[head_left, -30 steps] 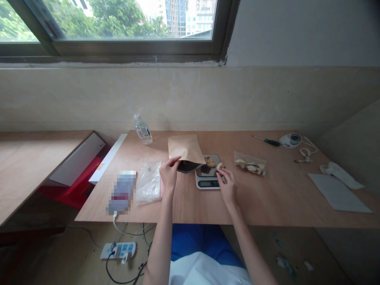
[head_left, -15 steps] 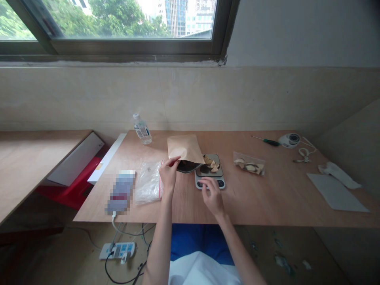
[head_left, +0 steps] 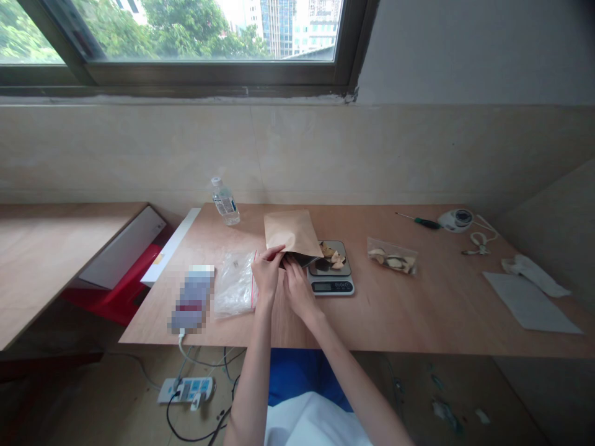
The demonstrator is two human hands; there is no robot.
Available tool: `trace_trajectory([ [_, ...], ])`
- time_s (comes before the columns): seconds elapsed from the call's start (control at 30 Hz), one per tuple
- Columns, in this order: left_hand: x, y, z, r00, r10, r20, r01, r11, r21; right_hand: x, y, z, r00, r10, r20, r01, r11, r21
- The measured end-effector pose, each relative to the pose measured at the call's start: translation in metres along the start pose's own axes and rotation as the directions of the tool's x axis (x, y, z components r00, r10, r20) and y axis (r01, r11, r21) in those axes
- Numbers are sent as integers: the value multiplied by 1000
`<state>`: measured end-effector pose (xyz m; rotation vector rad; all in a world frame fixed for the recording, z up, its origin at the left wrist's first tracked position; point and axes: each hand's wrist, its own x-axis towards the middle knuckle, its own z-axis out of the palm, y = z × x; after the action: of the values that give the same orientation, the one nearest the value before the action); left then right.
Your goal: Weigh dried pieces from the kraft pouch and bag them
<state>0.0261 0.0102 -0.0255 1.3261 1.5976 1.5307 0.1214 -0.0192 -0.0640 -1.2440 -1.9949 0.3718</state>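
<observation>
A brown paper bag (head_left: 290, 230) lies on the table with its mouth facing me. My left hand (head_left: 266, 271) pinches the left edge of that mouth. The fingertips of my right hand (head_left: 297, 286) reach into the opening and are hidden inside, so their grip does not show. Just right of the bag, a small digital scale (head_left: 332, 288) bears dried slices (head_left: 333, 256); the bag's corner overlaps its left side. A clear bag of similar slices (head_left: 393, 257) rests farther right.
Left of my hands lie clear plastic bags (head_left: 235, 288) and a blurred phone (head_left: 191, 300) on a cable. A water bottle (head_left: 226, 202) stands behind. At the right are a screwdriver (head_left: 426, 223), a white camera (head_left: 455, 220) and a white sheet (head_left: 530, 302).
My right hand has moved left from in front of the scale to the paper bag's mouth, its fingertips now inside. The scale's display is uncovered. My left hand still holds the bag.
</observation>
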Motion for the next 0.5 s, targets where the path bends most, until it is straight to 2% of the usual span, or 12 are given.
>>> trace_trajectory([
  [0.13, -1, 2, 0, 1000, -14, -5, 14, 1000, -4, 12, 2, 9, 999, 33, -36, -37, 992, -125],
  [0.3, -2, 3, 1, 999, -31, -15, 31, 999, -8, 20, 3, 17, 998, 45, -54, -55, 981, -188],
  [0.5, -2, 3, 1, 999, -31, -16, 31, 999, -16, 32, 5, 20, 986, 164, -26, -165, 946, -278],
])
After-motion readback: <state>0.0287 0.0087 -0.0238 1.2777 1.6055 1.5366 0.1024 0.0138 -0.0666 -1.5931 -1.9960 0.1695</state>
